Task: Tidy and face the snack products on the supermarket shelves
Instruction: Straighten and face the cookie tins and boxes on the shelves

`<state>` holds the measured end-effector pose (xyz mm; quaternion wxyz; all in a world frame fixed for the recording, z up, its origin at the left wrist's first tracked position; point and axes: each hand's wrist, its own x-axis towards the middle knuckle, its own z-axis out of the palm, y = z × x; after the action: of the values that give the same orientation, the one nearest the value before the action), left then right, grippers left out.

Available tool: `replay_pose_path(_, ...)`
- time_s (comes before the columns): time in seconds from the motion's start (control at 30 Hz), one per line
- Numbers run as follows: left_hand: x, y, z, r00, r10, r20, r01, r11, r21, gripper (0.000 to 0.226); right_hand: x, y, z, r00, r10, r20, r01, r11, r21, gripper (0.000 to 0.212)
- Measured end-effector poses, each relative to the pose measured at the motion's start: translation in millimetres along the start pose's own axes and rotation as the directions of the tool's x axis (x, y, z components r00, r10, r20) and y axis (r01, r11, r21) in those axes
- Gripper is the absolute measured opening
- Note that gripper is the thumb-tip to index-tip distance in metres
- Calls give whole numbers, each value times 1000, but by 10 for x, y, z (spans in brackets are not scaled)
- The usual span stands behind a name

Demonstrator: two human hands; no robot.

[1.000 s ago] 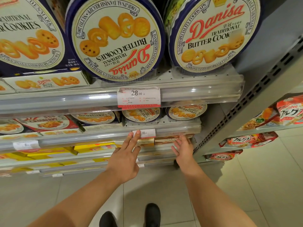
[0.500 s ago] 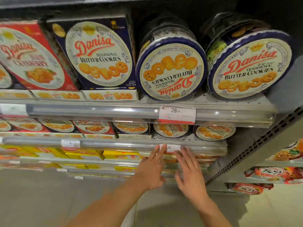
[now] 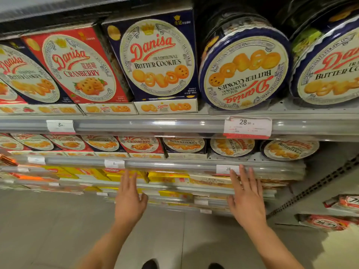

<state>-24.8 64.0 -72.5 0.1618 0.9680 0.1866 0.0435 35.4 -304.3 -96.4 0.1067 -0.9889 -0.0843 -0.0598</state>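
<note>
left hand (image 3: 129,202): fingers straight and spread, holds nothing, reaching toward the yellow boxes (image 3: 124,174) on the third shelf down.
right hand (image 3: 246,200): also flat and wide, empty; fingertips (image 3: 241,168) overlap the lower price tag (image 3: 226,169), contact or just in front, cannot tell.
task items near hands: yellow boxes and flat packs behind the rail below the hands; small tins (image 3: 232,146) and boxes on the shelf just above.
task items higher up: upside-down tin (image 3: 243,69) stands on edge on the top shelf, label inverted, between the blue butter cookie box (image 3: 155,57) and another tin (image 3: 328,68) at right.
risk 1: tins standing on edge are round and likely roll; a nudge while turning the inverted one could send it or its neighbour off the shelf lip.
risk 2: flat-hand pushes on the low packs may shove them crooked or snag the price tag out of its rail.
risk 3: red cranberry box (image 3: 77,66) leans against its neighbours; pulling one could tip the row.
hidden: lower shelves are compressed by the wide lens, product names there unreadable; stock depth behind front rows unseen.
cut off: right tin and leftmost box run out of frame; bags on the neighbouring rack (image 3: 328,222) only partly visible.
</note>
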Motion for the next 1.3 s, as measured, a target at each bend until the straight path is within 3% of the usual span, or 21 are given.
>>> replay_pose_path(0.07, 199, -257, -113, 990, -131, -54, 128, 991, -44, 88, 3, -331, -141, 999, 31, -12, -29, 996, 84, 79)
replay_pose_path(0.17, 485, -528, -174, 985, -169, -39, 168, 986, -16, 92, 28, -1016, -430, 975, -174, -139, 194, 970, 146, 62)
replay_pose_path(0.23, 625, -697, -173, 995, -103, -19, 103, 995, 16, 94, 105, -1508, -642, 932, -304, -199, 330, 937, 113, 60)
replay_pose_path(0.3, 709, -878, -157, 1000, -18, -1, 19, 1000, 24, 92, 207, -1952, -789, 907, -351, -231, 377, 923, 77, 64)
replay_pose_path(0.4, 739, -1108, -148, 998, 59, 21, -59, 998, 14, 93, 353, -2493, -863, 920, -335, -205, 346, 938, 19, 82)
replay_pose_path(0.5, 798, -1304, -142, 985, 155, 70, -155, 988, -13, 98, 487, -2854, -878, 934, -274, -227, 265, 962, -71, 80)
replay_pose_path(0.67, 852, -1519, -190, 956, 258, 140, -258, 966, -22, 103, 835, -3183, -973, 954, -85, -288, -7, 953, -302, 46)
replay_pose_path(0.77, 869, -1588, -268, 938, 294, 185, -298, 955, -5, 103, 967, -3417, -1183, 992, 81, -97, -112, 917, -383, 30)
replay_pose_path(0.83, 872, -1623, -305, 930, 314, 191, -321, 947, 6, 103, 1032, -3472, -1238, 994, 103, -22, -104, 911, -400, 28)
replay_pose_path(0.93, 873, -1618, -340, 925, 321, 205, -327, 945, -6, 102, 1046, -3442, -1143, 998, 1, -61, -25, 916, -400, 23)
replay_pose_path(1.0, 887, -1599, -364, 920, 323, 220, -332, 943, 1, 101, 1006, -3373, -1039, 977, -95, -190, 12, 918, -395, 22)
replay_pose_path(1.13, 899, -1603, -407, 906, 323, 275, -347, 937, 45, 103, 924, -3192, -979, 816, -351, -460, 151, 897, -416, 33)
replay_pose_path(1.2, 921, -1579, -463, 895, 320, 309, -354, 933, 60, 103, 872, -3074, -945, 781, -399, -481, 201, 889, -411, 36)
replay_pose_path(1.3, 940, -1538, -602, 881, 317, 352, -351, 936, 35, 98, 753, -2916, -907, 807, -433, -402, 327, 894, -307, 56)
